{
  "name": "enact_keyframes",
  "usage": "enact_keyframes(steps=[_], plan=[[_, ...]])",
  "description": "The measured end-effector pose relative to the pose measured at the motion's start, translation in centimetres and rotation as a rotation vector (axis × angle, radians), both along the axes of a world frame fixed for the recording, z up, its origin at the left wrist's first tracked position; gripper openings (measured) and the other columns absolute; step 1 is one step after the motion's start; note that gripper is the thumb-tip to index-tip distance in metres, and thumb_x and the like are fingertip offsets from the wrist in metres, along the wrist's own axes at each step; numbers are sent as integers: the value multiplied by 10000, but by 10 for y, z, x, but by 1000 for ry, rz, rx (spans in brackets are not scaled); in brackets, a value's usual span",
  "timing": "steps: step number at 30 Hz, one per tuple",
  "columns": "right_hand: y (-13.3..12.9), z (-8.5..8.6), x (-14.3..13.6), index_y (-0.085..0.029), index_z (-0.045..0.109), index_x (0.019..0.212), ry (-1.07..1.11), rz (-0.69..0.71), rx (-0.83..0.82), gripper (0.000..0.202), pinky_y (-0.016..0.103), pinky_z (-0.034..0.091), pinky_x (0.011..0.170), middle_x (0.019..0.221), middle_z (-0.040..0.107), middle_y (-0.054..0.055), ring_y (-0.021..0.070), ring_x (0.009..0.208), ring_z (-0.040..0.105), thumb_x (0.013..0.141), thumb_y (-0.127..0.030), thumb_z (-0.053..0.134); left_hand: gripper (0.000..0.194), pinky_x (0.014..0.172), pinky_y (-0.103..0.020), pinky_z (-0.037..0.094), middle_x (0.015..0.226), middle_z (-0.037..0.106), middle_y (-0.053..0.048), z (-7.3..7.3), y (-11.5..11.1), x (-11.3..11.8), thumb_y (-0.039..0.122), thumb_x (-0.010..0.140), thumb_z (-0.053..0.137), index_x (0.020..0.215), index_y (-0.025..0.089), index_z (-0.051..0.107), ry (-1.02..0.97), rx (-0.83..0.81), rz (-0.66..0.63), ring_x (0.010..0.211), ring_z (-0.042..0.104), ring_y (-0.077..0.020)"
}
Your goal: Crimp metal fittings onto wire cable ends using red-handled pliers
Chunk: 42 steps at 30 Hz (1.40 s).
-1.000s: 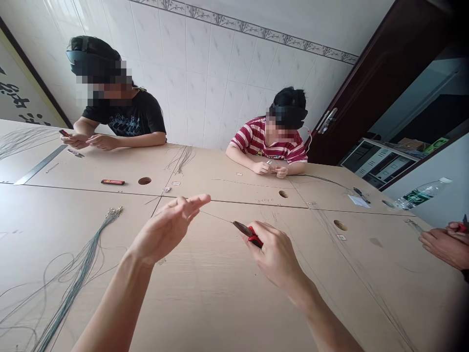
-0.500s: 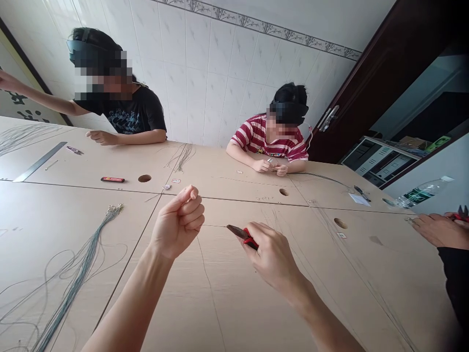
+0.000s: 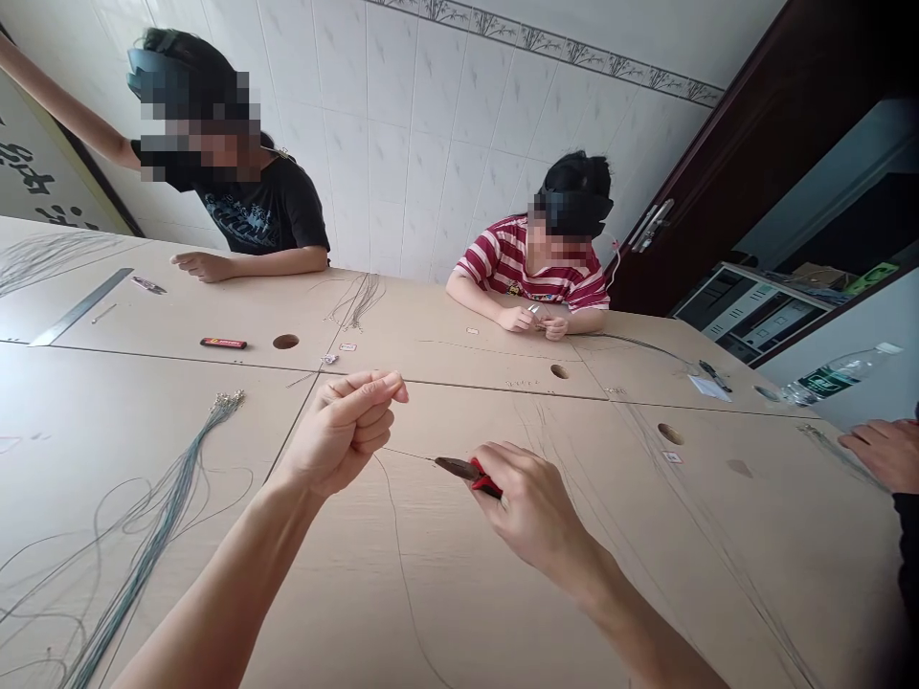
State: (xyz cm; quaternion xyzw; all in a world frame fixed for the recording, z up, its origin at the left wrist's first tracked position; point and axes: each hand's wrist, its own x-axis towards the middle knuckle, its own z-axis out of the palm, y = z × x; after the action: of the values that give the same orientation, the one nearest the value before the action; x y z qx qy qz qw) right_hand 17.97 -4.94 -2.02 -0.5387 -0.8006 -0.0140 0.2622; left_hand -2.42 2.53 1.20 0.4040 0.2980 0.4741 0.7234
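My left hand [image 3: 351,426] is closed in a pinch above the tabletop, gripping a thin dark cord [image 3: 400,545]. Part of the cord stretches from beneath its fingers to the pliers' tips; the rest droops toward the table's near side. Red-handled pliers [image 3: 459,469] are wrapped in my right hand [image 3: 527,498], their jaws pointing left at the cord's end. Whatever small piece the jaws may pinch is too tiny to make out. Left of my left hand lies a bundle of grey-blue cords [image 3: 168,507] with metal ends [image 3: 228,402].
Two people [image 3: 251,211] [image 3: 535,258] sit across the table [image 3: 345,612]. A co-worker's hand [image 3: 886,455] rests at the right edge, near a water bottle [image 3: 840,375]. Further off are a steel ruler [image 3: 82,306], a red-and-black marker-like item [image 3: 224,344] and round table holes [image 3: 285,341].
My left hand has turned, its fingertips now pointing right. The pliers have come slightly left and lower. The person at left has raised an arm; the co-worker's hand at right has shifted right.
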Motion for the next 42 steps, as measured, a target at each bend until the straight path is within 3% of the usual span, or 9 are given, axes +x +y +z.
enact_keyframes(steps=[4, 7, 11, 15, 18, 21, 24, 31, 42], plan=[[-1, -4, 1, -216, 353, 656, -18, 13, -25, 242, 224, 257, 509, 584, 480, -43, 112, 540, 406, 712, -22, 486, 212, 361, -148, 108, 532, 108, 105, -7, 1, 3, 269, 755, 743, 637, 132, 633, 6, -6, 48, 444, 71, -33], [-2, -5, 5, -218, 353, 657, -25, -11, -21, 239, 234, 257, 506, 586, 476, -42, 115, 537, 399, 712, -22, 478, 216, 384, -158, 137, 540, 148, 96, -11, -3, 6, 334, 826, 679, 719, 148, 652, 78, 84, 63, 460, 103, -50], [-4, -4, 13, -217, 359, 659, -38, -29, 15, 231, 238, 259, 500, 584, 473, -42, 117, 535, 395, 723, -29, 477, 254, 436, -198, 228, 522, 307, 61, -11, -17, 8, 375, 911, 559, 791, 180, 667, 432, 380, 63, 466, 231, -75], [-7, 1, 19, -217, 388, 678, -65, -14, 44, 210, 236, 270, 503, 594, 491, -38, 121, 544, 415, 733, -34, 475, 290, 426, -228, 198, 504, 266, 67, -11, -30, 7, 322, 960, 459, 799, 191, 662, 804, 665, -69, 448, 199, -92], [-10, 4, 22, -214, 402, 683, -87, 0, 65, 205, 234, 277, 511, 601, 503, -35, 122, 548, 424, 732, -25, 463, 298, 463, -234, 221, 518, 302, 60, -10, -34, 5, 212, 959, 419, 691, 184, 545, 960, 907, -158, 466, 231, -94], [-12, 6, 26, -209, 422, 689, -98, 24, 96, 200, 234, 274, 522, 607, 512, -32, 123, 556, 432, 738, -18, 457, 284, 485, -254, 195, 551, 344, 47, -8, -36, 4, 144, 928, 420, 649, 190, 407, 1053, 1141, -139, 496, 258, -102], [-14, 9, 28, -206, 440, 691, -109, 45, 108, 202, 240, 272, 537, 613, 526, -28, 127, 568, 441, 767, -21, 460, 309, 475, -268, 150, 528, 293, 60, -10, -37, 4, 140, 904, 453, 641, 202, 304, 1050, 1290, -95, 476, 211, -100], [-15, 15, 29, -199, 491, 715, -172, 110, 126, 216, 248, 292, 572, 640, 557, -20, 139, 604, 448, 755, 8, 448, 429, 444, -263, 108, 510, 176, 73, -17, -30, 5, 168, 853, 562, 600, 199, 217, 958, 1433, -50, 467, 121, -99], [-11, 13, 26, -192, 498, 713, -193, 182, 144, 208, 251, 301, 581, 645, 555, -18, 138, 606, 425, 745, 6, 441, 332, 450, -290, 115, 542, 205, 60, -14, -25, -9, 54, 771, 517, 577, 203, 291, 858, 1463, -228, 482, 123, -119]])
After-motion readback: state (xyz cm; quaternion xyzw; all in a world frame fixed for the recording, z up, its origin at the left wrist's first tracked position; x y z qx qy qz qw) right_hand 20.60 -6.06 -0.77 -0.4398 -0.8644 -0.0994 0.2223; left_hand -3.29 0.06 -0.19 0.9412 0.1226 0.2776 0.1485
